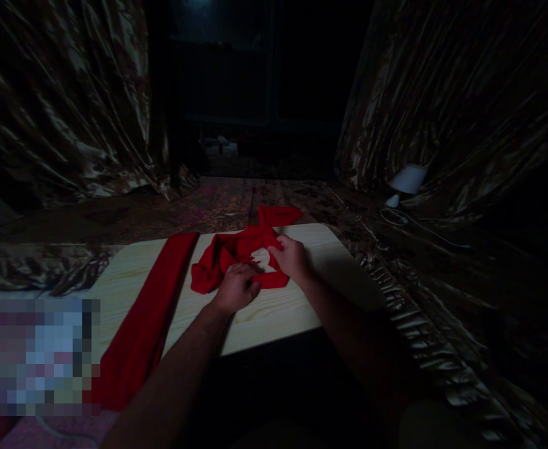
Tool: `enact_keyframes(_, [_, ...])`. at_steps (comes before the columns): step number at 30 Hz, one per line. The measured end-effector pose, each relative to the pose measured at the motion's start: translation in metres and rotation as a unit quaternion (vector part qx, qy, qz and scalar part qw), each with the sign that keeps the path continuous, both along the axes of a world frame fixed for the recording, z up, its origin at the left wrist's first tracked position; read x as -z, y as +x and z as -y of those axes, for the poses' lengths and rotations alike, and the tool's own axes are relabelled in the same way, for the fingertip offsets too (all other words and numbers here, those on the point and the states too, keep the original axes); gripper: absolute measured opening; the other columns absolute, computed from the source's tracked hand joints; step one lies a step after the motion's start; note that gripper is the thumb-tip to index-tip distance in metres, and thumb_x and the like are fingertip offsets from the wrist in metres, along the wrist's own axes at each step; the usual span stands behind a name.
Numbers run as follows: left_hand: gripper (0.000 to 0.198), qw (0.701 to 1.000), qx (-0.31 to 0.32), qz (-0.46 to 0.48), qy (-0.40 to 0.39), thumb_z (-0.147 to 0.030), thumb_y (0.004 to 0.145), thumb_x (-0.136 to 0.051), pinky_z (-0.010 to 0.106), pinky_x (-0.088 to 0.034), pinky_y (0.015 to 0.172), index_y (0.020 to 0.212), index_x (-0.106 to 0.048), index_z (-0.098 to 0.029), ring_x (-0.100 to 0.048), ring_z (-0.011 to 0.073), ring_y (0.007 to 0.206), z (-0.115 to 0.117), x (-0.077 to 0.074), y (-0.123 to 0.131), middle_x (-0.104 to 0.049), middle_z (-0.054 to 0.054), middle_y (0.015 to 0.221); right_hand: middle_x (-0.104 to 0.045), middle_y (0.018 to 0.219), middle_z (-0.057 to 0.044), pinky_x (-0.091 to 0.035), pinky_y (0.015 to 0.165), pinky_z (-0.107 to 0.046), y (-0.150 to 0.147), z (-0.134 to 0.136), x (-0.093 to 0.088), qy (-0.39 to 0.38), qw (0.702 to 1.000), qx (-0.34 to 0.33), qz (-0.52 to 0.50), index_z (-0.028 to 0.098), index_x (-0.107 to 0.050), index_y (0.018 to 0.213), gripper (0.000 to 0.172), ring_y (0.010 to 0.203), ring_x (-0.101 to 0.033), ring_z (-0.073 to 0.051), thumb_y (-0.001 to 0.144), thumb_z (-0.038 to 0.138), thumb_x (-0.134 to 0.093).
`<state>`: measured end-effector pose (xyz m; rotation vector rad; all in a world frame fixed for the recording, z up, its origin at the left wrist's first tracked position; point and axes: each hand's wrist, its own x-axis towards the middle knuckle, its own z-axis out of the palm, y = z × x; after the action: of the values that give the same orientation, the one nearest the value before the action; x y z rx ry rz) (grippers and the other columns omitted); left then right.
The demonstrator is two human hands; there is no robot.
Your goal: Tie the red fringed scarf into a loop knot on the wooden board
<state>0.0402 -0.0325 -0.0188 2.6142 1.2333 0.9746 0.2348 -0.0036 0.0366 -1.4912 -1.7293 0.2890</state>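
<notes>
A crumpled piece of red cloth [227, 249] lies on the pale wooden tabletop [199, 318], with a gap in it through which the wood shows. One end of the cloth reaches past the table's far edge. My right hand [291, 257] pinches the cloth beside this gap, thumb and fingers closed on it. At the cloth's near edge, my left hand [239, 287] is closed with its fingers curled on the fabric; what lies under the fingertips is hidden. To the left, a long folded strip of red cloth [155, 305] runs across the table and hangs over its near side.
A small white lamp [409, 179] with a cord stands at the right on a dark patterned cover. Patterned curtains [68, 93] hang on both sides of a dark window. Ruffled fabric borders the table's right side. A blurred patch covers the lower left.
</notes>
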Motion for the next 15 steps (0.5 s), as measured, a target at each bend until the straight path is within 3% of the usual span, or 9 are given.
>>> enact_keyframes(2, [0.018,0.999,-0.003,0.014,0.028,-0.027,0.085,-0.058,0.044,-0.049,0.088,0.094,-0.071,-0.018,-0.062,0.0265,0.094,0.003,-0.003,0.000,-0.068,0.011,0.096,-0.075,0.085,-0.003,-0.045,0.068,-0.023,-0.007,0.000,0.000,-0.029,0.995,-0.062,0.073,0.019,-0.075,0.093,0.013,0.073,-0.064,-0.015,0.081,0.024,-0.069])
enact_keyframes(5, [0.016,0.997,0.003,0.038,0.066,-0.026,0.085,-0.058,0.048,-0.046,0.100,0.095,-0.068,-0.019,-0.055,0.0298,0.120,0.006,-0.007,0.001,-0.062,0.014,0.128,-0.077,0.095,-0.003,-0.049,0.075,-0.023,-0.011,0.005,0.004,-0.088,0.980,-0.156,0.090,0.021,-0.076,0.098,0.021,0.081,-0.068,-0.015,0.083,0.015,-0.063])
enact_keyframes(6, [0.015,0.997,0.011,0.041,0.072,-0.025,0.085,-0.058,0.049,-0.043,0.104,0.095,-0.067,-0.019,-0.050,0.0306,0.129,0.006,-0.008,0.001,-0.057,0.014,0.137,-0.077,0.098,-0.002,-0.050,0.077,-0.022,-0.009,0.007,0.005,-0.089,0.982,-0.152,0.073,0.021,-0.076,0.100,0.024,0.084,-0.069,-0.015,0.085,0.012,-0.059])
enact_keyframes(8, [0.015,0.997,0.029,0.038,0.063,-0.024,0.087,-0.056,0.049,-0.038,0.110,0.099,-0.064,-0.020,-0.043,0.0303,0.137,0.006,-0.008,0.003,-0.053,0.013,0.145,-0.077,0.099,-0.003,-0.050,0.079,-0.023,-0.001,0.012,0.007,-0.074,0.992,-0.080,0.056,0.020,-0.074,0.099,0.028,0.087,-0.069,-0.015,0.087,0.009,-0.052])
enact_keyframes(10, [0.015,0.998,0.037,0.034,0.035,-0.025,0.090,-0.052,0.049,-0.039,0.110,0.102,-0.060,-0.020,-0.050,0.0288,0.132,0.005,-0.007,0.005,-0.059,0.014,0.137,-0.076,0.095,-0.005,-0.049,0.077,-0.025,0.011,0.017,0.009,-0.078,0.993,0.010,0.090,0.019,-0.072,0.097,0.024,0.085,-0.069,-0.017,0.085,0.010,-0.052])
enact_keyframes(12, [0.013,0.999,0.014,0.038,0.003,-0.029,0.093,-0.049,0.047,-0.045,0.102,0.099,-0.057,-0.020,-0.062,0.0281,0.113,0.004,-0.005,0.007,-0.068,0.015,0.115,-0.075,0.093,-0.008,-0.048,0.075,-0.027,0.025,0.024,0.011,-0.119,0.980,0.066,0.147,0.018,-0.069,0.097,0.019,0.083,-0.069,-0.020,0.082,0.013,-0.058])
enact_keyframes(15, [0.016,0.994,-0.053,0.083,-0.051,-0.037,0.096,-0.045,0.041,-0.051,0.080,0.091,-0.050,-0.022,-0.065,0.0255,0.083,0.004,-0.004,0.007,-0.066,0.008,0.083,-0.075,0.095,-0.010,-0.047,0.073,-0.026,0.041,0.031,0.018,-0.184,0.961,0.068,0.196,0.017,-0.068,0.095,0.018,0.087,-0.069,-0.021,0.077,0.013,-0.064])
